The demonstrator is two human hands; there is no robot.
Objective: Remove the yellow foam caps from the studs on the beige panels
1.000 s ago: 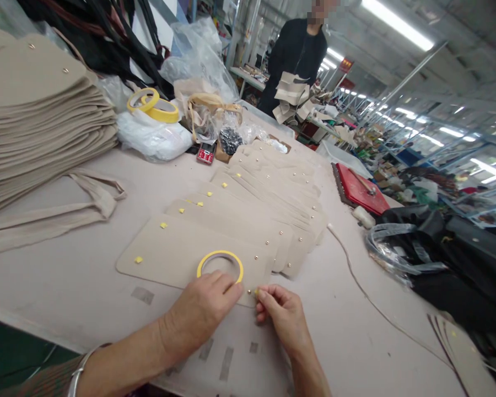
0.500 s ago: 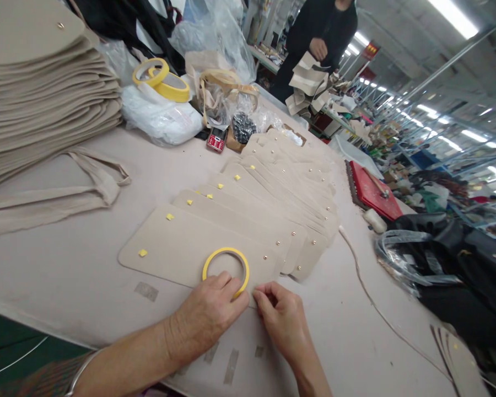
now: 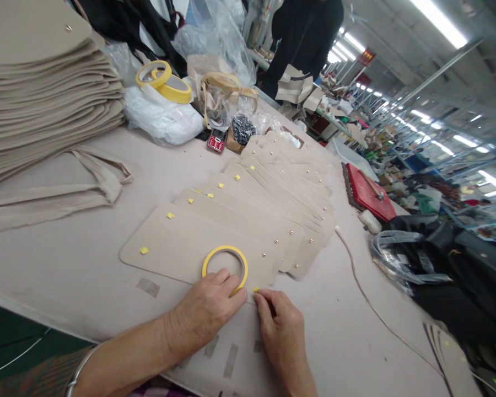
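My left hand (image 3: 217, 303) is closed round the lower side of a roll of yellow tape (image 3: 205, 263), which is tilted up over the nearest beige panel (image 3: 177, 242). Just right of it, my right hand (image 3: 281, 325) pinches a small bit of yellow tape (image 3: 255, 289) between thumb and forefinger, near the panel's front edge. Small yellow tape squares (image 3: 144, 251) stick to the left ends of several overlapping beige panels (image 3: 264, 198), and metal studs (image 3: 264, 255) show toward their right ends.
A tall stack of beige pieces (image 3: 45, 105) stands at left, beside a beige strap (image 3: 103, 176). Two yellow tape rolls (image 3: 173, 88) lie on a white plastic bag (image 3: 161, 121). At right are a cord (image 3: 361, 286), a red block (image 3: 370, 193) with a hammer, and black bags (image 3: 450, 264). A person (image 3: 303, 38) stands beyond.
My right hand has shifted slightly down, and a yellow bit of tape now shows at its fingertips. The left hand keeps its hold on the tape roll. The person behind has moved left.
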